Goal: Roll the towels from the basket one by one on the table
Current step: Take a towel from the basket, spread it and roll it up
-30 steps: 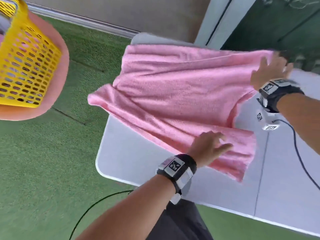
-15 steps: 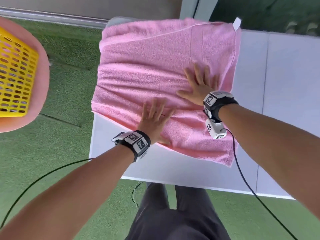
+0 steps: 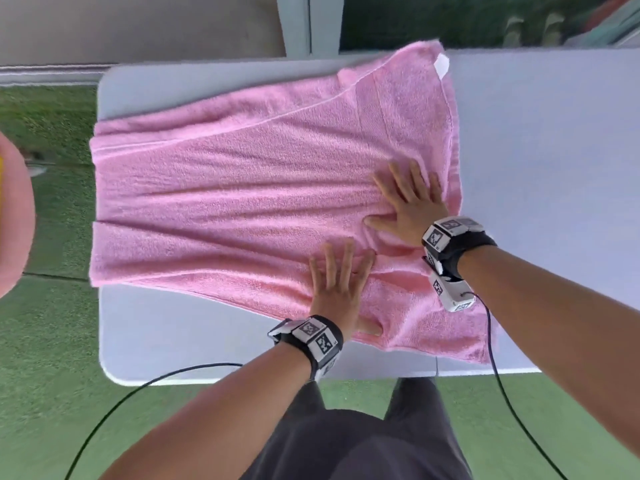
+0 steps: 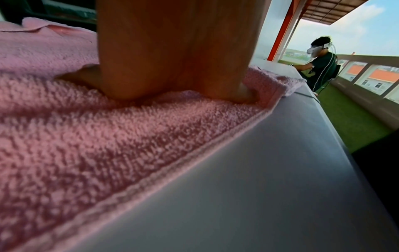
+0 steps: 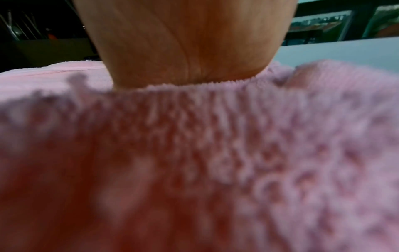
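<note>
A pink towel [image 3: 235,202] lies spread and folded lengthwise over the grey table [image 3: 540,140], its left end hanging past the table's left edge. My left hand [image 3: 337,275] presses flat on the towel near its front edge, fingers straight. My right hand [image 3: 408,199] presses flat beside it, nearer the towel's right end. In the left wrist view the palm [image 4: 172,51] bears down on the towel [image 4: 86,136] by its hem. The right wrist view shows the heel of the hand [image 5: 190,42] on blurred pink towel [image 5: 194,162]. The basket is out of view.
A pink round object [image 3: 14,220] sits at the left edge over green turf [image 3: 48,393]. Black cables [image 3: 138,396] trail from both wrists. Another person with a headset [image 4: 321,64] stands at the table's far end. My legs [image 3: 363,445] stand against the table's front edge.
The towel now lies flatter and wider across the table. Both hands slid to the towel's right part and stay flat on it. The yellow basket left the view.
</note>
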A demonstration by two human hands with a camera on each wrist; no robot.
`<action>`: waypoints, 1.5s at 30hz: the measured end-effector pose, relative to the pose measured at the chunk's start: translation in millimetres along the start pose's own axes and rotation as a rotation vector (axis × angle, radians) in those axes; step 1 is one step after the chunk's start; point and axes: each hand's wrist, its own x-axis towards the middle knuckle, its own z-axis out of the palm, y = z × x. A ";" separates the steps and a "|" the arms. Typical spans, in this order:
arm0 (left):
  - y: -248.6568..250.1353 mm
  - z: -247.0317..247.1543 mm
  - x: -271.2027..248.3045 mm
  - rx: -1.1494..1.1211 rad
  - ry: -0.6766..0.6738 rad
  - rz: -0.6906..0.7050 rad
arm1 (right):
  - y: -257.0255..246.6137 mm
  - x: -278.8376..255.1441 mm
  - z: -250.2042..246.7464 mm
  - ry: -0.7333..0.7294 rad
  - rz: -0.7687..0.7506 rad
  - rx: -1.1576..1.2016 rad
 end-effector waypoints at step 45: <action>290.8 15.2 81.2 0.069 0.419 0.102 | 382.7 -294.3 155.4 0.435 0.136 0.351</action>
